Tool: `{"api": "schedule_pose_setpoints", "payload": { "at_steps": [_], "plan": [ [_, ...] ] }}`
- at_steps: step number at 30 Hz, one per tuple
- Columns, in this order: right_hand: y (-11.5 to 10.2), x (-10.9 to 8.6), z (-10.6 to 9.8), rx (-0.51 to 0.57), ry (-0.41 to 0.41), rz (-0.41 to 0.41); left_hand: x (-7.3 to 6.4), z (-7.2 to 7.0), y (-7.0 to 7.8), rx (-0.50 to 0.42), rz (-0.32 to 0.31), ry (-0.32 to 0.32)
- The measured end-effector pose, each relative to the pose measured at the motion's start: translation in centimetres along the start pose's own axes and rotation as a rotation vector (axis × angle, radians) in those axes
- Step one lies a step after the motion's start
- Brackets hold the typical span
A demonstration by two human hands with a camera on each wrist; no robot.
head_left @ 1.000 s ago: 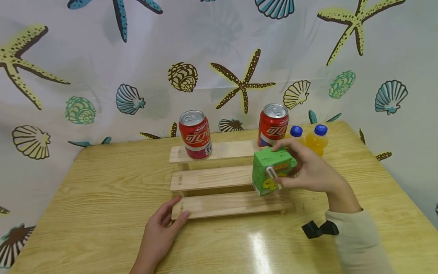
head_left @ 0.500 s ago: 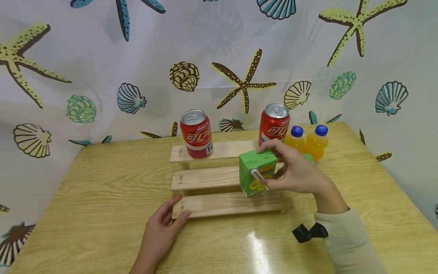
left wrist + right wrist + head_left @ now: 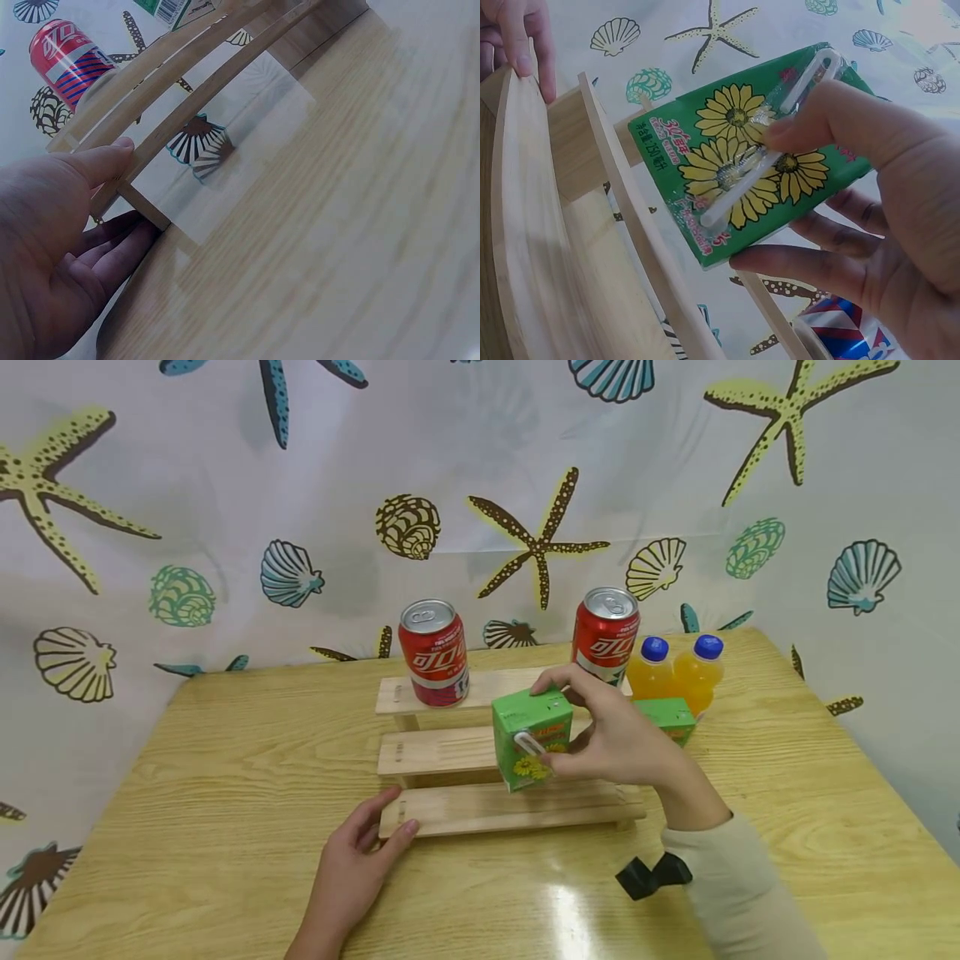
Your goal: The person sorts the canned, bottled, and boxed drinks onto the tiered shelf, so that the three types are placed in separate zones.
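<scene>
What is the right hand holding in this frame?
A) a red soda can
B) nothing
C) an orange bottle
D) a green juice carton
D: the right hand grips the green juice carton by its top and side, above the wooden step rack.

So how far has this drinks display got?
Two red cans already stand on the top step of the wooden rack. The right hand holds a green carton over the middle step, while the left hand touches the rack's front corner. Another carton and two orange bottles wait on the table.
</scene>
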State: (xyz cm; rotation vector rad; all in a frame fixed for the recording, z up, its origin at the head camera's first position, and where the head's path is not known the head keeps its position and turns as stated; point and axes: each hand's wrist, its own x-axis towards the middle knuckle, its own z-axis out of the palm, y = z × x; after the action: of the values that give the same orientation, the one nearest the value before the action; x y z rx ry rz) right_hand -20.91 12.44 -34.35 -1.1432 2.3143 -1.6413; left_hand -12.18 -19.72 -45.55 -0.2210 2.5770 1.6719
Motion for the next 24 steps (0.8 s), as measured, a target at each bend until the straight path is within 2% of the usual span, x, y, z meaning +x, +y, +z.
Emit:
{"api": "schedule_pose_setpoints", "payload": {
  "at_steps": [8, 24],
  "plan": [
    [0.2, 0.8, 0.9, 0.015, 0.048, 0.015, -0.1, -0.1, -0.1, 0.001, 0.02, -0.011],
    [-0.4, 2.9, 3.1, -0.06, 0.103, 0.01, -0.1, 0.0, -0.1, -0.009, 0.009, 0.009]
  ]
}}
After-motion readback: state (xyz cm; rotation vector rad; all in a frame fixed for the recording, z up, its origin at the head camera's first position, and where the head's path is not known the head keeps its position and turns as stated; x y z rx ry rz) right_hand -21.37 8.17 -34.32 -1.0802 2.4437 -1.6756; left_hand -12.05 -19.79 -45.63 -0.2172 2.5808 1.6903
